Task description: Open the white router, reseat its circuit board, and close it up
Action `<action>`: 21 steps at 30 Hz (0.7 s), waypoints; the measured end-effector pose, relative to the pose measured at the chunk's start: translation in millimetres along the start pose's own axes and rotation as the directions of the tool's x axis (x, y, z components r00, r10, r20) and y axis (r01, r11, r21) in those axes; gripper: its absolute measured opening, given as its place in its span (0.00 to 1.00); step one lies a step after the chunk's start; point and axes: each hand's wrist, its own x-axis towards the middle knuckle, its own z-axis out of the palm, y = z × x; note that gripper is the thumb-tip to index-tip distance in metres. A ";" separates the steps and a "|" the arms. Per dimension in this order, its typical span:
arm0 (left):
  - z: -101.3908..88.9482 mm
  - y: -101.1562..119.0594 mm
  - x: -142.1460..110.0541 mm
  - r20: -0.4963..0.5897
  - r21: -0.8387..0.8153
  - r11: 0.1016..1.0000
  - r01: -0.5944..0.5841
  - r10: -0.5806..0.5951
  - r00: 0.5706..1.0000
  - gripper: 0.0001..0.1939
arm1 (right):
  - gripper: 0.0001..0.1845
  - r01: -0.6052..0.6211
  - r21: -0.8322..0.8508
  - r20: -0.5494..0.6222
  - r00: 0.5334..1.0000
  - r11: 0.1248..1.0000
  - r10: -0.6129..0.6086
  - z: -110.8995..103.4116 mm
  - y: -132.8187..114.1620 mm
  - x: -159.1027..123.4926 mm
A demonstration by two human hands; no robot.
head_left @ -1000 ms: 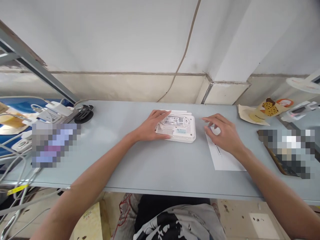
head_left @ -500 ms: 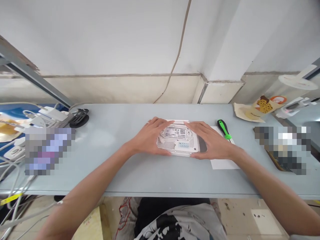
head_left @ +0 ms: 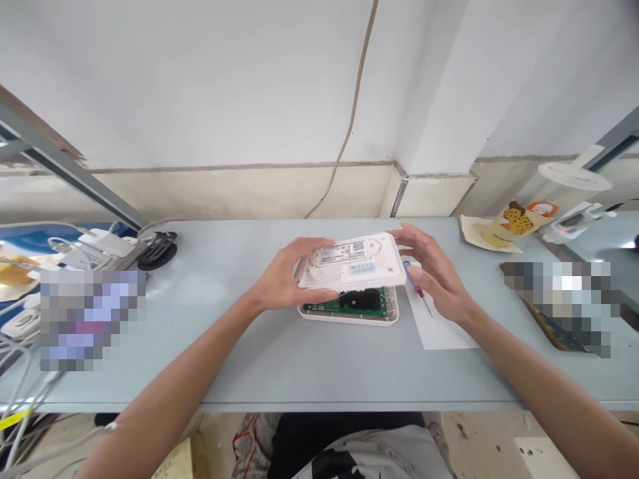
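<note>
My left hand (head_left: 282, 276) grips the left end of a white perforated cover (head_left: 382, 263), labels facing up, tilted with its right end raised. Beneath it lies the white shell (head_left: 359, 320) of what looks like a router, showing a green circuit board (head_left: 379, 305) with a black patch. My right hand (head_left: 442, 279) is open, fingers spread, just off the cover's right end; whether a fingertip touches it I cannot tell. Beside that hand a small purple-handled screwdriver (head_left: 419, 289) lies on white paper (head_left: 439, 332), partly hidden by the thumb.
On the left are a blurred phone-like object (head_left: 94, 319), white chargers and cables (head_left: 94, 243), and a black clip-like object (head_left: 158, 249). On the right stand a drink cup (head_left: 529, 209) on a napkin and another blurred object (head_left: 559, 306). A wall (head_left: 249, 189) backs the grey table.
The cover has been lifted off the shell at its right end, exposing the circuit board. My right hand has let go and moved right; the green-handled screwdriver is now hidden.
</note>
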 end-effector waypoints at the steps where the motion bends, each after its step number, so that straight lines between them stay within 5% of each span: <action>1: -1.9 -2.7 0.1 -0.007 -0.062 0.998 0.028 -0.029 1.000 0.40 | 0.30 -0.009 0.014 -0.048 0.999 1.000 0.009 0.3 1.0 0.3; 8: -10.9 -21.9 0.4 -0.024 -0.414 0.910 -0.018 0.009 1.000 0.32 | 0.19 -0.111 0.017 -0.187 0.976 0.994 0.113 5.4 5.5 1.6; 21: 1.5 -8.6 -3.9 -0.039 -0.212 0.977 -0.011 0.003 0.999 0.29 | 0.25 -0.208 0.306 -0.122 0.959 0.929 0.255 21.9 -5.0 -0.1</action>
